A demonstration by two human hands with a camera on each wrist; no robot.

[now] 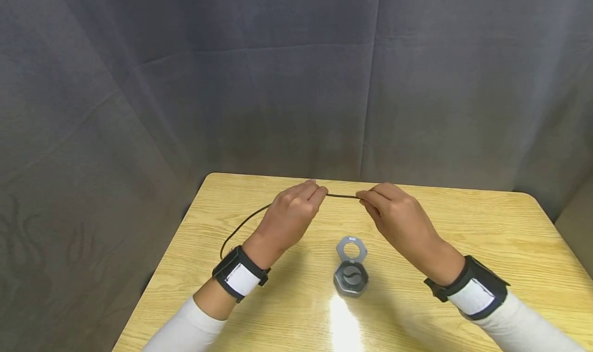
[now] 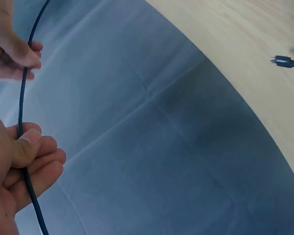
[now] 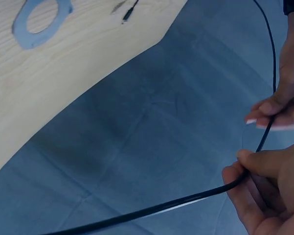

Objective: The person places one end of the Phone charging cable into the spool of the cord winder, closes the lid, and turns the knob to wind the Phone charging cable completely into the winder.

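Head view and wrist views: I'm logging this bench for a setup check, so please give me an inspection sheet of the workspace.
Surface: pale wooden table, glare patch at near edge.
Job's things: thin black cable, stretched between both hands above the table.
Clutter: grey hexagonal case with its ring-shaped lid lying open.
Grippers: left hand and right hand each pinch the cable.
Cables: slack trails left, off the table edge; a plug end lies on the table.
Surroundings: grey cloth backdrop.
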